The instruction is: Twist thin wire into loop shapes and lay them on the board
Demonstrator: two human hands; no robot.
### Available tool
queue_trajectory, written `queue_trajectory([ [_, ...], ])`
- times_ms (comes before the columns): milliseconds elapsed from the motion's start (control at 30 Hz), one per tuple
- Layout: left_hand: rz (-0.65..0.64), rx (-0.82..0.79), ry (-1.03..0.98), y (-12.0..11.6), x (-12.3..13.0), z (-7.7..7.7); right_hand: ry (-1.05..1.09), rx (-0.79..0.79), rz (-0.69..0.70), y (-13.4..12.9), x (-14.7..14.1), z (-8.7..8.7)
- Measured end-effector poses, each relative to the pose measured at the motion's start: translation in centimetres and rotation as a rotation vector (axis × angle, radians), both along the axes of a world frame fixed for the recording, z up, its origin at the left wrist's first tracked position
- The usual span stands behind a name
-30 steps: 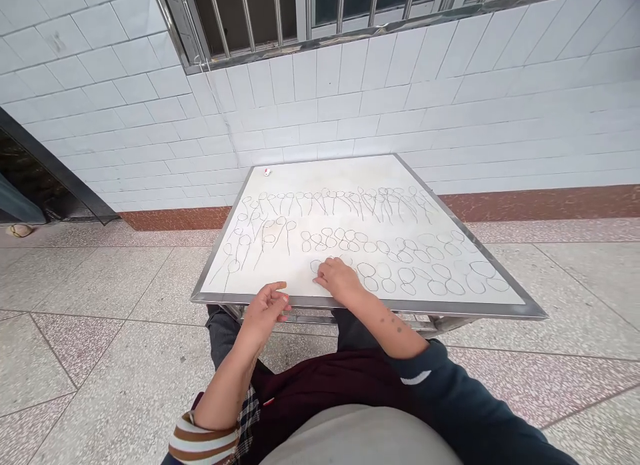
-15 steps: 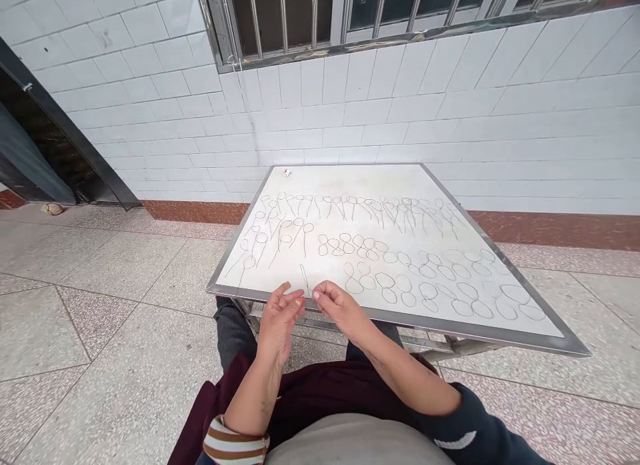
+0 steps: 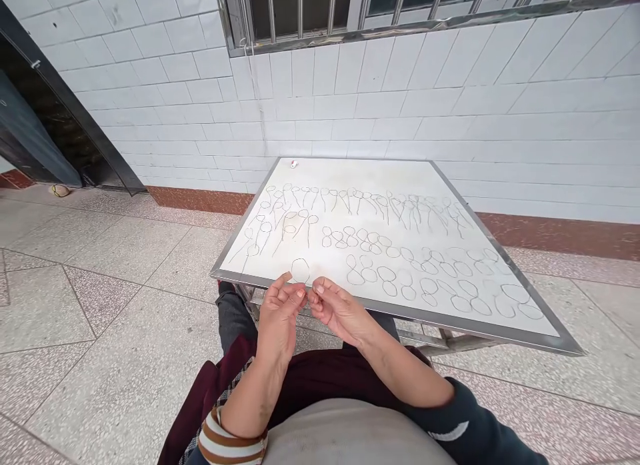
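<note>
Head view: our left hand (image 3: 279,322) and right hand (image 3: 340,312) meet fingertip to fingertip at the table's near edge. Both pinched thumb to index, other fingers loosely curled, apparently on the wire loop (image 3: 301,259), which stands just beyond the left fingertips. Can't tell which strand sits in which pinch.

Beyond our hands on the white tabletop (image 3: 350,170): tailed loops (image 3: 333,195) ahead, closed rings (image 3: 361,246) ahead and to the right.

Risks, our read: the wire is thin, so uneven finger pressure could let an end spring free or pull the loop oval. Forearms drifting right could drag nearby rings out of line.

Vs 0.5 s ago: the piece beyond our fingers was a narrow strand shape; now it's round. Fingertips look closer together. Vs 1.0 s ago: right hand was over the rings; now it's beside the left.
</note>
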State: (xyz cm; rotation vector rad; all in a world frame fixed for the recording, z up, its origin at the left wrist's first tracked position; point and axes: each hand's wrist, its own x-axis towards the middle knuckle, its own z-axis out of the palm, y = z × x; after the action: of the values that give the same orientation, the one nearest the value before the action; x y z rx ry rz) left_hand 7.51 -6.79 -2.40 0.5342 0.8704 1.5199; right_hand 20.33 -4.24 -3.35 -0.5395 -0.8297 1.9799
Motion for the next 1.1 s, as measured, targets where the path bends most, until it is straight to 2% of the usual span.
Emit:
queue_trajectory([
  [167,0.04,0.073,0.124,-0.7,0.2,0.9,-0.177,0.128,0.011,-0.5,0.0,0.1],
  [367,0.067,0.134,0.337,-1.3,0.1,1.2,-0.594,0.463,-0.213,-0.4,0.4,0.5],
  [633,0.095,0.131,0.392,-1.3,0.1,1.3,-0.87,0.766,-0.365,-0.7,0.6,0.9],
  [733,0.104,0.133,0.358,-1.1,0.0,1.0,-0.891,0.746,-0.394,-0.8,0.4,0.6],
  [867,0.122,0.107,0.26,-0.7,0.0,0.5,-0.838,0.567,-0.388,-0.8,-0.1,0.1],
  [967,0.077,0.056,0.185,-0.5,-0.1,0.6,-0.796,0.477,-0.339,-0.8,-0.3,0.0],
  [1100,-0.017,-0.012,0.165,-0.4,-0.2,0.9,-0.767,0.437,-0.307,-0.7,-0.3,-0.2],
])
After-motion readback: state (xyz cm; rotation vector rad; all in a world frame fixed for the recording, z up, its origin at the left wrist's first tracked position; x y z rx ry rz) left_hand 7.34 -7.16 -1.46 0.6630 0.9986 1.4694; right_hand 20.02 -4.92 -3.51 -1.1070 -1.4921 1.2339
